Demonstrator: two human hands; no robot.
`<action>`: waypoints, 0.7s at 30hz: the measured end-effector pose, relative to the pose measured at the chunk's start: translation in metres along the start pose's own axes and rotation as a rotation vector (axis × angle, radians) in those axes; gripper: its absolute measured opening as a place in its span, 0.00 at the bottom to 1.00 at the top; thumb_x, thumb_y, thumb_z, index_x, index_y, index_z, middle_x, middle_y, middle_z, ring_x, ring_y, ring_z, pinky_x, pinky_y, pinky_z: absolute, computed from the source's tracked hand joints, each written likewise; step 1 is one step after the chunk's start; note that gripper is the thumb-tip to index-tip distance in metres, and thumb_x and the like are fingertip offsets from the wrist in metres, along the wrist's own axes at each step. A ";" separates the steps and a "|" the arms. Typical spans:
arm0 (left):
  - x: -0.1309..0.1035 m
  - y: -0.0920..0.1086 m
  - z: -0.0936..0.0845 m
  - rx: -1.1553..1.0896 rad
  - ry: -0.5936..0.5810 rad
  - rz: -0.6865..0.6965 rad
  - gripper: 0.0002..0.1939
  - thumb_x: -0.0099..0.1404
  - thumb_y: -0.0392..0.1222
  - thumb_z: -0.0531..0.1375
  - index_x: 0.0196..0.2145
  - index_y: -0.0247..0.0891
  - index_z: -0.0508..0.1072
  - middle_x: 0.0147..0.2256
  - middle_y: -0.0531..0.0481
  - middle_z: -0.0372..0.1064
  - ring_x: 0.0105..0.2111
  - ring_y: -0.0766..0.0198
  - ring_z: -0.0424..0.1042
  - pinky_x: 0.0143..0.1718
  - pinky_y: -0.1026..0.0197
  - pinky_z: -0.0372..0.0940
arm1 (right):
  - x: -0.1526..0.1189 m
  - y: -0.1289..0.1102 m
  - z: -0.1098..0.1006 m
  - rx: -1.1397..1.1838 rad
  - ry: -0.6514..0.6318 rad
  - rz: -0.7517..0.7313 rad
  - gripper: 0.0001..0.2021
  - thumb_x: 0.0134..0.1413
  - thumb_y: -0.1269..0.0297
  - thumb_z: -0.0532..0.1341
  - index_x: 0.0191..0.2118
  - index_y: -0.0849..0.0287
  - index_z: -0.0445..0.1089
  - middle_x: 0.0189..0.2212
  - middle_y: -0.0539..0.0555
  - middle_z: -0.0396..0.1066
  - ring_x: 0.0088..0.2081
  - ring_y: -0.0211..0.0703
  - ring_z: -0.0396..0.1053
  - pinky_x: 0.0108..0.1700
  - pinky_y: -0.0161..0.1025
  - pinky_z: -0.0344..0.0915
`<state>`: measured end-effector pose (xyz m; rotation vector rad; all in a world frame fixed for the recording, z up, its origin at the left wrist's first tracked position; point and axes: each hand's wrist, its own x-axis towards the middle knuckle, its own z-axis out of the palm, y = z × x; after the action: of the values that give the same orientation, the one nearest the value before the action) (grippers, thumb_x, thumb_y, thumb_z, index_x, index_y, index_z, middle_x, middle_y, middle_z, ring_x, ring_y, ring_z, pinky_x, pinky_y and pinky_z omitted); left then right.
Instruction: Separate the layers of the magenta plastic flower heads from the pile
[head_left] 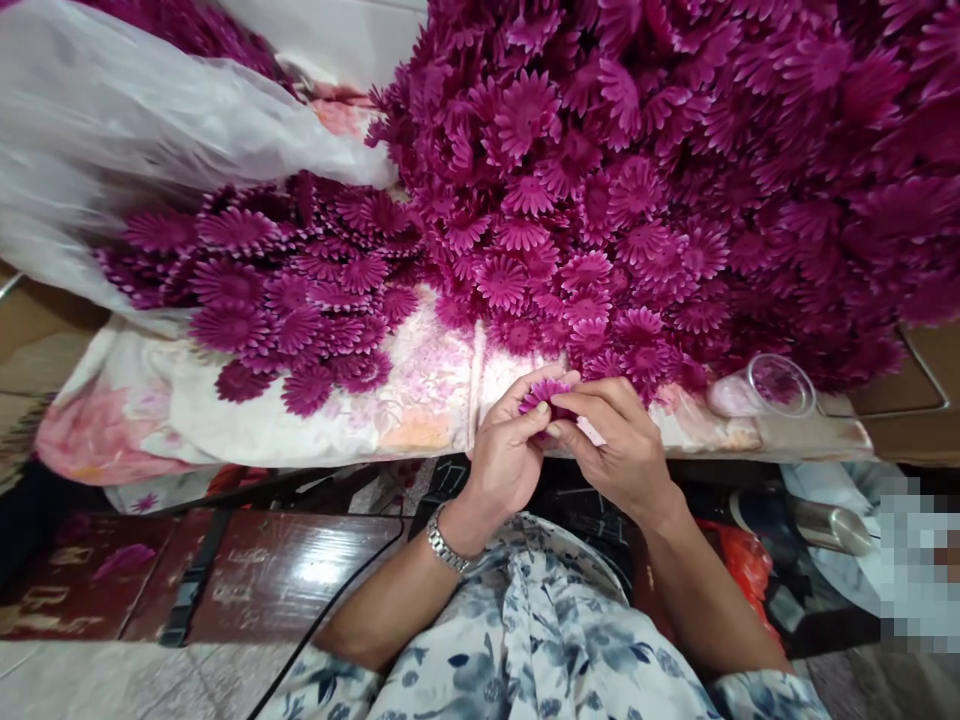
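Close to the cloth's front edge, my left hand (pixel 511 450) is closed around a purple artificial flower (pixel 546 392), its petals fanning out above the thumb. My right hand (pixel 616 440) meets it from the other side, thumb and fingertips pinched at the flower's right edge. Whatever small piece sits between those right fingertips, if any, is hidden. Beyond both hands rises a large heap of similar purple flowers (pixel 525 200). To the left, a smaller group of flower heads (pixel 292 300) lies on the patterned cloth (pixel 420 400).
A clear plastic cup (pixel 780 386) lies on its side at the right of the cloth. White plastic sheeting (pixel 187 120) covers the back left. Below the table edge are a dark red bench (pixel 300 580) with a strap and a metal flask (pixel 832 527).
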<state>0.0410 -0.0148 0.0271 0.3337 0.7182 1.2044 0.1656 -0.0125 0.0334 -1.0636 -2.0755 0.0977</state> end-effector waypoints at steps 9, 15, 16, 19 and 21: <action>-0.006 -0.007 -0.004 0.018 -0.084 -0.091 0.20 0.54 0.36 0.63 0.46 0.40 0.76 0.40 0.49 0.76 0.41 0.63 0.72 0.42 0.63 0.64 | -0.007 0.009 -0.002 -0.018 -0.070 0.056 0.01 0.56 0.69 0.59 0.35 0.59 0.66 0.26 0.51 0.68 0.31 0.40 0.65 0.34 0.37 0.64; -0.008 -0.008 -0.007 0.054 -0.083 -0.092 0.23 0.49 0.33 0.66 0.45 0.40 0.76 0.44 0.49 0.75 0.52 0.58 0.67 0.54 0.61 0.57 | -0.009 0.010 0.002 -0.073 -0.072 0.021 0.06 0.57 0.72 0.55 0.33 0.58 0.68 0.27 0.53 0.69 0.32 0.40 0.65 0.35 0.37 0.64; -0.008 -0.008 -0.007 0.047 -0.081 -0.097 0.22 0.50 0.34 0.66 0.45 0.40 0.76 0.43 0.48 0.75 0.52 0.58 0.67 0.54 0.60 0.57 | -0.009 0.010 0.004 -0.078 -0.058 0.012 0.06 0.57 0.72 0.55 0.33 0.59 0.68 0.27 0.53 0.69 0.32 0.40 0.65 0.35 0.37 0.64; -0.006 -0.005 -0.007 0.026 -0.075 -0.092 0.21 0.51 0.35 0.66 0.45 0.39 0.76 0.43 0.47 0.75 0.49 0.58 0.69 0.53 0.60 0.59 | -0.010 0.011 0.009 -0.080 0.009 0.014 0.06 0.57 0.73 0.55 0.34 0.59 0.68 0.26 0.53 0.69 0.31 0.40 0.66 0.34 0.38 0.64; -0.005 -0.004 -0.008 0.026 -0.045 -0.083 0.20 0.51 0.36 0.65 0.44 0.38 0.77 0.41 0.47 0.76 0.44 0.61 0.71 0.49 0.63 0.61 | -0.011 0.010 0.012 -0.049 0.055 0.043 0.06 0.57 0.73 0.55 0.35 0.59 0.68 0.26 0.53 0.70 0.31 0.40 0.67 0.34 0.38 0.65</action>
<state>0.0379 -0.0216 0.0199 0.3484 0.7020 1.1070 0.1676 -0.0111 0.0142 -1.1283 -2.0156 0.0385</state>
